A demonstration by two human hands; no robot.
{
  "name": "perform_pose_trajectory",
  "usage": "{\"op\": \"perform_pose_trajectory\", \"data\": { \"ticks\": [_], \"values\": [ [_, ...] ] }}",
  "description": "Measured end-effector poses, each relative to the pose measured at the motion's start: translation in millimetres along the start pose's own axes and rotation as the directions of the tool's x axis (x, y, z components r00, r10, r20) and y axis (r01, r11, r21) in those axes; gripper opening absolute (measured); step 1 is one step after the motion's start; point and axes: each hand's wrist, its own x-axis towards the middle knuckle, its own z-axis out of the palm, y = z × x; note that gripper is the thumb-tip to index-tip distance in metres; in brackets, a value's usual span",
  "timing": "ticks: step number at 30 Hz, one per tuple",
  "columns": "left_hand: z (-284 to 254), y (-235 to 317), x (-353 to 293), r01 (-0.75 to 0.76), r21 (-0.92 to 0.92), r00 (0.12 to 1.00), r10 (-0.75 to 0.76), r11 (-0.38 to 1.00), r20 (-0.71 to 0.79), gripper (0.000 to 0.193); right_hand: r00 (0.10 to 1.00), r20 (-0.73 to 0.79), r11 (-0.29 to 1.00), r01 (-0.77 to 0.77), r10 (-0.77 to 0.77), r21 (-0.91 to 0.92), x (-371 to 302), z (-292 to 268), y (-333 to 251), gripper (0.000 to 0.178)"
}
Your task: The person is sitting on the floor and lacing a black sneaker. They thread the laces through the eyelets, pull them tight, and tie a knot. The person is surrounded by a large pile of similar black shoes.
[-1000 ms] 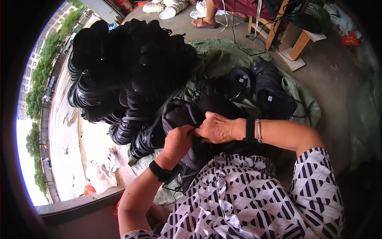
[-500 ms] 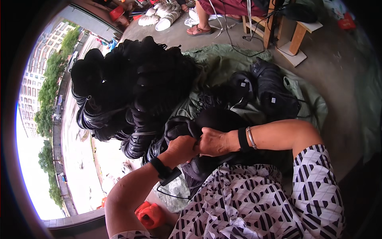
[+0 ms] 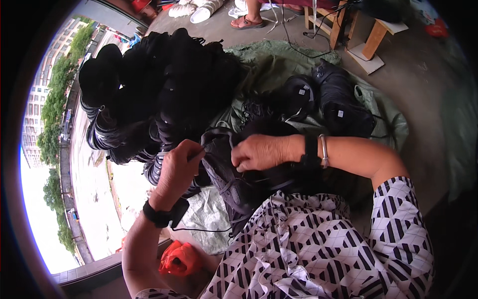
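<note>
A dark grey shoe upper [image 3: 224, 172] with laces stands over my lap, its padded collar at the top. My left hand [image 3: 180, 163] is at the left side of its opening, thumb and fingers pinched together; what they hold is too small to make out. My right hand [image 3: 266, 153] has its fingers curled against the right side of the collar, closed on that edge as far as I can see. A thin black cord [image 3: 201, 230] runs from beside my left wristband toward the lower part of the upper. More black uppers [image 3: 269, 129] lie just behind it.
A tall heap of black shoe uppers [image 3: 164, 89] rises at left. Nested bundles [image 3: 341, 107] lie on a green sheet [image 3: 386, 112] at right. A red plastic bag [image 3: 179, 259] sits near my left elbow. Beyond are a person's sandalled foot [image 3: 246, 23], wooden stand [image 3: 376, 42] and cables.
My hands, close together before, have moved apart: the left toward the left and up, the right slightly up. The upper's opening and laced front now show between them. The view has shifted slightly.
</note>
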Motion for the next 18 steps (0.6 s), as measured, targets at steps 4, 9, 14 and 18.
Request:
{"op": "perform_pose_trajectory", "data": {
  "ticks": [4,9,14,18],
  "values": [
    [39,-17,-33,0.071,-0.528,0.982,-0.151,0.846,-0.110,0.010,0.995,-0.043,0.796,-0.044,0.087,0.603,19,-6,-18,0.023],
    [102,-41,-38,0.016,-0.507,0.875,-0.257,0.862,-0.409,0.025,0.985,0.007,0.377,-0.073,0.173,0.923,20,18,0,0.029],
    [144,-50,-54,-0.062,-0.512,0.812,-0.255,0.857,-0.525,0.021,0.841,-0.272,0.204,0.196,0.468,0.959,-79,-74,65,0.019],
    [149,-52,-67,-0.032,-0.677,0.843,-0.344,0.736,-0.414,0.022,0.135,-0.630,0.486,0.520,0.765,0.702,-221,-203,98,0.017]
  ]
}}
